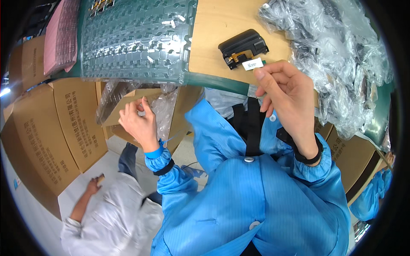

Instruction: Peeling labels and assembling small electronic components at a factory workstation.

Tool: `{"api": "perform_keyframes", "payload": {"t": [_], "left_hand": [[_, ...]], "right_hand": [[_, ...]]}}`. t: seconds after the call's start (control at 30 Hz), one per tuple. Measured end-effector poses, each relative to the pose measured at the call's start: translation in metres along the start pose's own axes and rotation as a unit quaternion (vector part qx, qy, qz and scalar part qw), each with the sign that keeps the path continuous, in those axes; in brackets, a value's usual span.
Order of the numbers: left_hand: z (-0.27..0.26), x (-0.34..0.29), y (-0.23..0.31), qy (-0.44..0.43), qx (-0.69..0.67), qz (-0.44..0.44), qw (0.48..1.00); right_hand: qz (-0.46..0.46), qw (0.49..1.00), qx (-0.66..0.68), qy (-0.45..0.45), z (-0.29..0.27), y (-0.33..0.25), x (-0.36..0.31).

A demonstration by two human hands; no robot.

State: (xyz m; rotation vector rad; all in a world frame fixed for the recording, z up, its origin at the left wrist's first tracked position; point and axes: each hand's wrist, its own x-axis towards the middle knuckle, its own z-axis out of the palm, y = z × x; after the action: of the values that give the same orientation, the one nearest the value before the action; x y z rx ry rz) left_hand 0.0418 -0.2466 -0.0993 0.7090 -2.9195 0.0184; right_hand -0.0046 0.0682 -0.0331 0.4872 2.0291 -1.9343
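A black plastic module (244, 45) with an amber flex cable lies at the front of the wooden board. At its near edge is a small white printed label (253, 64), pinched at its lower right corner between the thumb and index finger of my right hand (290, 91). The other fingers of that hand curl loosely below. To the left, over an open cardboard box, my left hand (139, 123) is raised with fingers curled in and the thumb against them. What it holds, if anything, is too small to make out. A blue band circles the left wrist.
A clear moulded tray (136, 47) with a few small white pieces lies on the left of the table. Crumpled clear plastic bags (337, 55) heap up at right. Cardboard cartons (55, 132) stand at lower left, near a person in white (115, 213).
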Motion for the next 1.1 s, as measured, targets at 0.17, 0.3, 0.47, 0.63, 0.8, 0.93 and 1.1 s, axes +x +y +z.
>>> {"api": "perform_keyframes", "payload": {"t": [0.17,0.3,0.47,0.63,0.8,0.93,1.1], "left_hand": [[0.000,-0.003,-0.004,0.081,-0.024,0.173,0.981],[-0.046,-0.023,0.070,0.009,-0.252,0.078,0.964],[-0.063,-0.033,0.159,-0.071,-0.446,0.084,0.888],[-0.051,-0.023,0.187,-0.140,-0.546,0.023,0.825],[-0.056,-0.016,0.183,-0.193,-0.719,-0.042,0.666],[-0.068,-0.018,0.178,-0.191,-0.758,-0.072,0.620],[-0.077,-0.021,0.171,-0.193,-0.750,-0.033,0.631]], "right_hand": [[-0.033,0.999,0.024,0.018,-0.007,-0.002,-0.009],[-0.137,0.988,-0.035,0.061,-0.012,0.011,-0.014],[-0.273,0.935,-0.205,0.095,-0.021,0.010,-0.009],[-0.508,0.768,-0.379,0.094,-0.033,0.022,0.003],[-0.518,0.739,-0.415,0.117,-0.021,0.012,0.006],[-0.604,0.694,-0.366,0.139,-0.018,0.006,0.012],[-0.608,0.694,-0.370,0.106,-0.018,-0.002,0.010]]}}
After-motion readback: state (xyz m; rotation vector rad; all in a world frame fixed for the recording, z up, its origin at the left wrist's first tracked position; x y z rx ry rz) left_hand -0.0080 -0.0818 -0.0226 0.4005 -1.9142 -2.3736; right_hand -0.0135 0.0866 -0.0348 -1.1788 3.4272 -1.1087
